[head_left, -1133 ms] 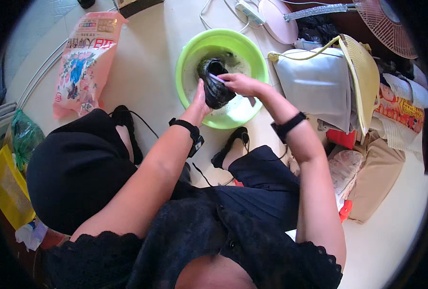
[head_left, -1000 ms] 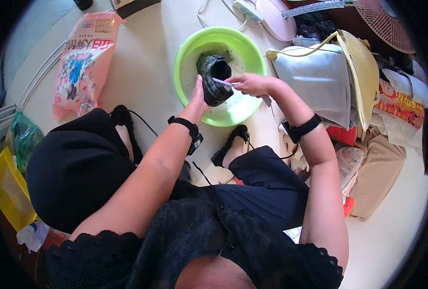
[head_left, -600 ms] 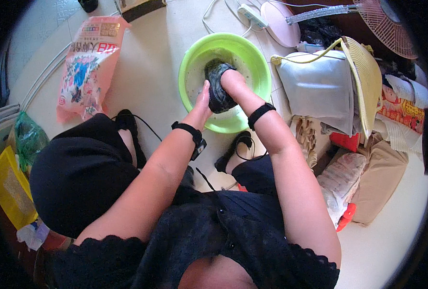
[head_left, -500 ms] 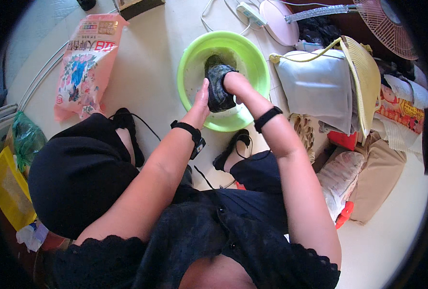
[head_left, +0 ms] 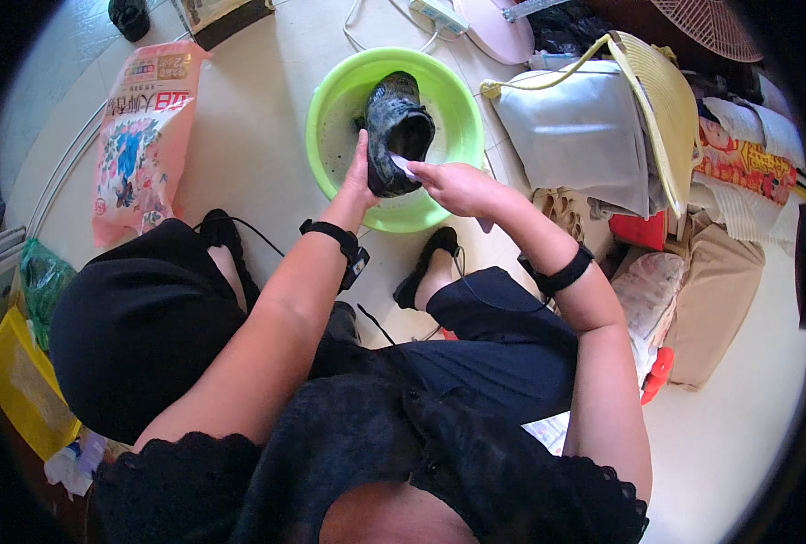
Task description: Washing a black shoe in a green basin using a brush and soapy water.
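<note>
Over a light green basin [head_left: 319,100] with sudsy water, a wet black shoe [head_left: 390,122] is tilted with its opening toward the right. My left hand [head_left: 359,177] grips the shoe by its left side, fingers partly hidden behind it. In my right hand [head_left: 457,189] is a pale slim object [head_left: 401,166]; one end touches the shoe near the opening's rim, and a pale bit shows below the palm. My fingers cover most of it, so its kind cannot be made out.
A pink printed bag [head_left: 142,150] lies on the floor to the left. To the right stand a grey-white bag [head_left: 557,131] and a yellow woven hat [head_left: 666,118]. A power strip [head_left: 439,15] and a pink fan base [head_left: 495,27] are behind the basin. My feet flank the front.
My right hand has come out of the shoe and moved to its right edge, now with a pale slim object showing. The shoe's opening has turned into view. The whole view has shifted slightly.
</note>
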`<action>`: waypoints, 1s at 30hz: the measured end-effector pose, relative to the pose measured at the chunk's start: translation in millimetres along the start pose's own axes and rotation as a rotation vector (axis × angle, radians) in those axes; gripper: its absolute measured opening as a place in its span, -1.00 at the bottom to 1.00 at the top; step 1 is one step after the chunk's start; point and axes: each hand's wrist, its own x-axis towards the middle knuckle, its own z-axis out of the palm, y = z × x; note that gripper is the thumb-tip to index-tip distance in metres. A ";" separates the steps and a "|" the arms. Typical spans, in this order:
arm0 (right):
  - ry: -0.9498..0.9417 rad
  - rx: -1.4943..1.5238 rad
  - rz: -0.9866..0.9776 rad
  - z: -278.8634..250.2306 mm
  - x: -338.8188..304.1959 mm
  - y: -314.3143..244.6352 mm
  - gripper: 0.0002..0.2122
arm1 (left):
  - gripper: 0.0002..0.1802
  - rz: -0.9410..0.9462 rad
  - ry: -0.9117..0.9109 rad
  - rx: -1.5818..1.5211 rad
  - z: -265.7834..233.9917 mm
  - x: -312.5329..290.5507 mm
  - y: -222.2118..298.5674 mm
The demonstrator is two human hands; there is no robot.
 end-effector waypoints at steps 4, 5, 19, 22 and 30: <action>0.379 -0.164 -0.025 13.9 25.3 6.1 -0.71 | -0.21 -0.054 -0.047 0.004 5.8 -4.2 -2.0; 0.477 -0.207 0.069 13.4 32.8 7.5 -0.73 | -0.21 -0.050 -0.046 0.024 6.9 -4.7 -5.9; 0.531 0.181 -0.204 38.9 10.4 1.9 -0.58 | -0.35 0.160 -0.060 -0.027 4.3 -2.9 12.3; 0.376 0.296 -0.181 19.0 -6.1 -9.3 -0.59 | -0.21 0.259 -0.070 -0.034 3.7 -0.5 15.3; -0.055 0.230 -0.039 -16.4 -22.7 -1.8 -0.62 | -0.14 0.180 -0.107 0.043 6.2 -5.5 21.1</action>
